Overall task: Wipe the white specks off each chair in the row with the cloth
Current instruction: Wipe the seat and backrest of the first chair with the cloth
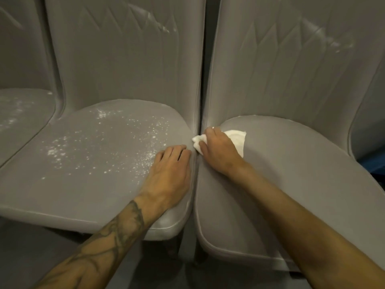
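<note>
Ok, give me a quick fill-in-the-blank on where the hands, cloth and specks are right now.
1. The right hand holds the cloth on the ____ of the three seats in view.
2. The left hand rests on the ____ seat.
3. White specks dot two seats; the one under the cloth shows ____.
Missing words: rightmost; middle; none.

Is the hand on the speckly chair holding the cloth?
No, the left hand rests flat on the speckled seat, while the right hand grips the white cloth.
</note>
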